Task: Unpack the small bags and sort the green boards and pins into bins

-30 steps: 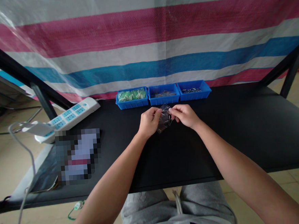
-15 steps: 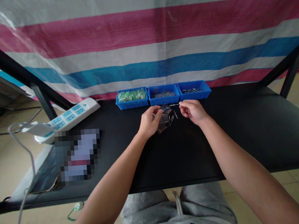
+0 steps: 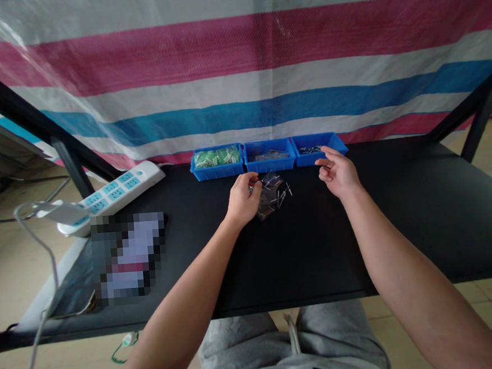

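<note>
My left hand is closed on the left side of a small clear plastic bag, which lies at the middle of the black table. Several thin metal pins, shaped like blind rivets, spread over the bag's right side. To the right, my right hand hovers just in front of the right blue bin. Its fingers are apart, with nothing visible between them. Silvery pins like those by the bag lie in that bin. Duller small pieces fill part of the middle blue bin.
The left blue bin holds a green-tinted bag of pale parts. A white power strip with a plugged-in adapter and cable lies at the left, near a blurred flat item. A striped sheet hangs behind the black table.
My right hand has moved right, away from the bag to the right bin. The thin metal pin it pinched is no longer seen in its fingers. My left hand stays on the bag.
</note>
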`<action>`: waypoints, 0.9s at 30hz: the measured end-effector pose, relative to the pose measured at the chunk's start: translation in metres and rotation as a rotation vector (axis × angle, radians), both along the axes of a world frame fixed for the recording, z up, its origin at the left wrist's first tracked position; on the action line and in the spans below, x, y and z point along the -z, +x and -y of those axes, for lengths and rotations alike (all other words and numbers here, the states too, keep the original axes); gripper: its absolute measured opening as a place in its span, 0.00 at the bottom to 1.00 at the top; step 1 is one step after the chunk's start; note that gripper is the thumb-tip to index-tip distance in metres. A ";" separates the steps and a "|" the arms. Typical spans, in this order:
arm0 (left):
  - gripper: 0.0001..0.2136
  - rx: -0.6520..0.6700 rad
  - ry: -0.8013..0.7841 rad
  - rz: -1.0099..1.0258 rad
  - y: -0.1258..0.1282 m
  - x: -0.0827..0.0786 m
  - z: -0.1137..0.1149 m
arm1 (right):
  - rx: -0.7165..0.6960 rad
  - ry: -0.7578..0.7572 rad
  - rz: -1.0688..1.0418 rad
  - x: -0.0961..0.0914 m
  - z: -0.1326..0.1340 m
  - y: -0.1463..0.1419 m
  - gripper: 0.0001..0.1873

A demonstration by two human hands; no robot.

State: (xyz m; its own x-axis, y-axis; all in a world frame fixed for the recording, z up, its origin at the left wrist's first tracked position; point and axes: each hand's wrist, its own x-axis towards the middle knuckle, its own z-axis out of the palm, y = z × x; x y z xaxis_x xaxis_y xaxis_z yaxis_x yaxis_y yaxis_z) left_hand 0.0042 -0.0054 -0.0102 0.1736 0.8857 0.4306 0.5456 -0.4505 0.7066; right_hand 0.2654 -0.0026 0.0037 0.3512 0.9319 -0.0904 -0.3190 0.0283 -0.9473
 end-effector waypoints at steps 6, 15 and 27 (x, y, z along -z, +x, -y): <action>0.09 -0.061 -0.012 -0.109 -0.006 0.005 -0.007 | -0.088 0.071 0.520 0.008 0.004 -0.023 0.13; 0.10 -0.068 -0.060 -0.224 -0.005 0.007 -0.008 | -0.273 -0.050 1.415 0.005 0.018 -0.054 0.10; 0.09 -0.049 -0.064 -0.240 -0.005 0.006 -0.006 | -0.357 -0.092 1.533 0.002 0.022 -0.060 0.13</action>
